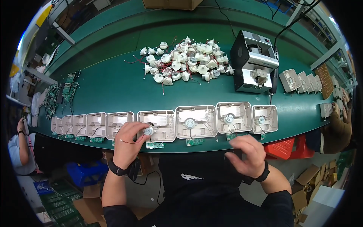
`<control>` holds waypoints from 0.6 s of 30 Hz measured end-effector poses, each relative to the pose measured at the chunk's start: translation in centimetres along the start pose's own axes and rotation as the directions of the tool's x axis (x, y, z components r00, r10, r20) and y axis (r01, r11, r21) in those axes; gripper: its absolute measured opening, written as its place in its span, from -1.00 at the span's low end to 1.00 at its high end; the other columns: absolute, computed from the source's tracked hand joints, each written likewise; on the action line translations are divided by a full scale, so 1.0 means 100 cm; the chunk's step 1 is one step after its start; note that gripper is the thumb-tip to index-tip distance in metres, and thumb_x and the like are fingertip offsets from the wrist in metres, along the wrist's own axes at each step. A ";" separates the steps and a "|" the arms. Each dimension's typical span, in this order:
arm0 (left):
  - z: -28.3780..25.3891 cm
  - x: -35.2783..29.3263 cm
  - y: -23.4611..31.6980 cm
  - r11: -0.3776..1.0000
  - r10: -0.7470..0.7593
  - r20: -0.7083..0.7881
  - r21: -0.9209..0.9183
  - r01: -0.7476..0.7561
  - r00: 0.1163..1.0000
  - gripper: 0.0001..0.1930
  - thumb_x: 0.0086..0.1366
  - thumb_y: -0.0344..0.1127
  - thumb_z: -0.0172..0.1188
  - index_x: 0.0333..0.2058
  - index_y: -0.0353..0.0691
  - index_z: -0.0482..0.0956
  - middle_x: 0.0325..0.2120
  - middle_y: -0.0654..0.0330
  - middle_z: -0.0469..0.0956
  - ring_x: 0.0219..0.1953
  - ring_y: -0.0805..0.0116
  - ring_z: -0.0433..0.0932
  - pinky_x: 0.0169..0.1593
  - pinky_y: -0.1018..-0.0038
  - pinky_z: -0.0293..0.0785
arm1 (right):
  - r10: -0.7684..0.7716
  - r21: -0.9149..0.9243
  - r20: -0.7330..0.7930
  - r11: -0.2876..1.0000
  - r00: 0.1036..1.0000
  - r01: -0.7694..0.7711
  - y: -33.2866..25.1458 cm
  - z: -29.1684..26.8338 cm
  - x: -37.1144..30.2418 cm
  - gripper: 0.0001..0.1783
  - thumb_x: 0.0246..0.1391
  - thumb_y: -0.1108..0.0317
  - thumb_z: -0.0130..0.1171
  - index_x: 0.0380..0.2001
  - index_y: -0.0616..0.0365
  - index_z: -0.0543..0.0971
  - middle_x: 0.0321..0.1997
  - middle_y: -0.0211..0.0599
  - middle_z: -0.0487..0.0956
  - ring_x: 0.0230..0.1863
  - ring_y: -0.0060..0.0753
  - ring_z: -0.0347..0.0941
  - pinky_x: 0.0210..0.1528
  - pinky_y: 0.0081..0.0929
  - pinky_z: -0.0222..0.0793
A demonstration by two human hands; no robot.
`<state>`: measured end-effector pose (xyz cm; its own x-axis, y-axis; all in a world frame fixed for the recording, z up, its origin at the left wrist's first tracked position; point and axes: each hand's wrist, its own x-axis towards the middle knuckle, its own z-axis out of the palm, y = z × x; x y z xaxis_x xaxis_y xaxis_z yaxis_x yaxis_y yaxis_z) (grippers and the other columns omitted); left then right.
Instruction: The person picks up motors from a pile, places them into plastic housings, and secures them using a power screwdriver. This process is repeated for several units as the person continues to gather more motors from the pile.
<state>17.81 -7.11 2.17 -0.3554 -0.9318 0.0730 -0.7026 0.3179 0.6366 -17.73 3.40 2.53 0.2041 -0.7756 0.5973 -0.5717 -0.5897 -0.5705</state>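
Black cloth shirt [200,196] below | left hand [128,145]: grip pinched around round grey disc [148,131], at left part of boxy off-white plastic housing [162,120] | right hand [248,154]: grip loosely parted, holding nothing, near smooth green tabletop [113,87]

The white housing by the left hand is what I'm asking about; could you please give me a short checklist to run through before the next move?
1. Silver disc gripped: ok, pinched between the left hand's thumb and fingers.
2. Disc seated in the white housing: cannot tell, the fingers partly cover that spot.
3. Red wire clear of the hand: not ok, it runs across it.
4. Right hand free: ok, open and holding nothing visible.
5. Green circuit board present: ok, at the housing's near edge.
6. Next housing to the right available for comparison: ok, a round disc shows inside.
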 end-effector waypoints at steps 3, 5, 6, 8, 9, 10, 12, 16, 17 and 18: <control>0.009 0.007 -0.003 0.992 0.094 -0.047 0.084 -0.090 0.994 -0.65 0.00 -0.51 0.45 -0.18 -0.24 0.65 -0.15 0.12 0.64 -0.07 0.06 0.57 0.03 0.28 0.48 | -0.008 -0.081 -0.054 0.997 0.998 0.004 0.006 -0.026 0.002 -0.56 -0.11 0.56 0.46 -0.11 0.27 0.57 -0.22 -0.10 0.63 -0.36 -0.20 0.58 -0.35 -0.39 0.53; 0.018 0.016 -0.002 0.970 0.207 -0.105 0.149 -0.190 0.973 -0.62 -0.04 -0.51 0.46 -0.17 -0.23 0.65 -0.15 0.12 0.64 -0.05 0.01 0.54 0.05 0.24 0.47 | 0.052 -0.237 -0.128 0.968 0.990 -0.081 0.009 -0.049 -0.002 -0.57 -0.05 0.63 0.37 -0.05 0.30 0.53 -0.21 -0.13 0.62 -0.28 -0.31 0.57 -0.19 -0.40 0.51; 0.020 0.019 -0.004 0.965 0.240 -0.098 0.129 -0.227 0.966 -0.62 -0.04 -0.51 0.46 -0.17 -0.23 0.65 -0.15 0.12 0.64 -0.05 0.01 0.54 0.05 0.24 0.47 | 0.056 -0.272 -0.143 0.958 0.988 -0.094 0.012 -0.056 -0.001 -0.57 -0.05 0.63 0.37 -0.05 0.30 0.53 -0.21 -0.13 0.62 -0.28 -0.31 0.57 -0.19 -0.40 0.51; 0.020 0.016 -0.014 0.933 0.286 -0.048 0.242 -0.267 0.957 -0.58 -0.08 -0.54 0.45 -0.16 -0.21 0.64 -0.10 0.13 0.63 0.00 0.00 0.53 0.07 0.21 0.47 | 0.109 -0.350 -0.298 0.912 0.948 -0.215 0.031 -0.080 0.008 -0.63 0.01 0.62 0.34 -0.06 0.31 0.54 -0.19 -0.18 0.62 -0.29 -0.42 0.54 -0.17 -0.46 0.50; 0.019 0.011 -0.016 0.924 0.306 -0.065 0.261 -0.280 0.950 -0.55 -0.10 -0.55 0.45 -0.15 -0.21 0.63 -0.12 0.12 0.62 -0.03 0.00 0.53 0.05 0.20 0.47 | 0.173 -0.335 -0.346 0.895 0.922 -0.294 0.043 -0.090 0.018 -0.65 0.04 0.59 0.34 -0.07 0.31 0.55 -0.19 -0.20 0.62 -0.30 -0.43 0.53 -0.18 -0.47 0.50; 0.016 0.006 -0.015 0.914 0.324 -0.082 0.283 -0.290 0.943 -0.53 -0.12 -0.55 0.45 -0.14 -0.20 0.61 -0.14 0.11 0.62 -0.07 -0.01 0.53 0.04 0.19 0.47 | 0.233 -0.312 -0.396 0.875 0.888 -0.370 0.058 -0.096 0.031 -0.68 0.07 0.56 0.33 -0.08 0.31 0.56 -0.19 -0.22 0.62 -0.31 -0.45 0.52 -0.18 -0.49 0.50; 0.012 0.001 -0.013 0.953 0.223 -0.086 0.231 -0.198 0.971 -0.50 -0.14 -0.55 0.46 -0.13 -0.21 0.60 -0.18 0.10 0.61 -0.11 -0.02 0.52 0.00 0.18 0.47 | 0.308 -0.277 -0.445 0.846 0.841 -0.456 0.100 -0.114 0.048 -0.70 0.12 0.49 0.32 -0.07 0.29 0.56 -0.18 -0.24 0.63 -0.31 -0.45 0.53 -0.19 -0.52 0.50; 0.011 0.008 -0.005 0.954 0.190 -0.076 0.251 -0.165 0.979 -0.48 -0.17 -0.53 0.48 -0.12 -0.22 0.58 -0.28 0.08 0.59 -0.19 -0.01 0.51 -0.07 0.18 0.46 | 0.353 -0.437 -0.401 0.737 0.845 -0.515 0.205 -0.142 0.071 -0.64 0.18 0.32 0.31 -0.02 0.29 0.56 -0.16 -0.14 0.65 -0.21 -0.36 0.60 -0.16 -0.42 0.53; 0.008 0.004 -0.005 0.939 0.224 -0.066 0.282 -0.197 0.972 -0.48 -0.16 -0.52 0.48 -0.12 -0.23 0.58 -0.31 0.07 0.58 -0.21 -0.01 0.50 -0.10 0.18 0.46 | 0.358 -0.513 -0.384 0.684 0.851 -0.519 0.231 -0.148 0.074 -0.58 0.20 0.24 0.31 0.01 0.30 0.56 -0.14 -0.11 0.66 -0.19 -0.33 0.61 -0.16 -0.38 0.54; 0.008 0.005 -0.006 0.931 0.246 -0.042 0.288 -0.224 0.968 -0.48 -0.15 -0.51 0.48 -0.12 -0.24 0.58 -0.30 0.08 0.60 -0.20 0.00 0.51 -0.11 0.20 0.47 | 0.443 -0.524 -0.398 0.609 0.803 -0.596 0.252 -0.152 0.076 -0.52 0.18 0.14 0.30 0.01 0.31 0.57 -0.08 -0.02 0.65 -0.14 -0.15 0.62 -0.10 -0.25 0.53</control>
<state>17.53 -7.65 1.23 -0.4913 -0.8314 0.2598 -0.7521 0.5553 0.3550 -42.61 -13.94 1.25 -0.4057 -0.7948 0.4512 -0.8860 0.2209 -0.4077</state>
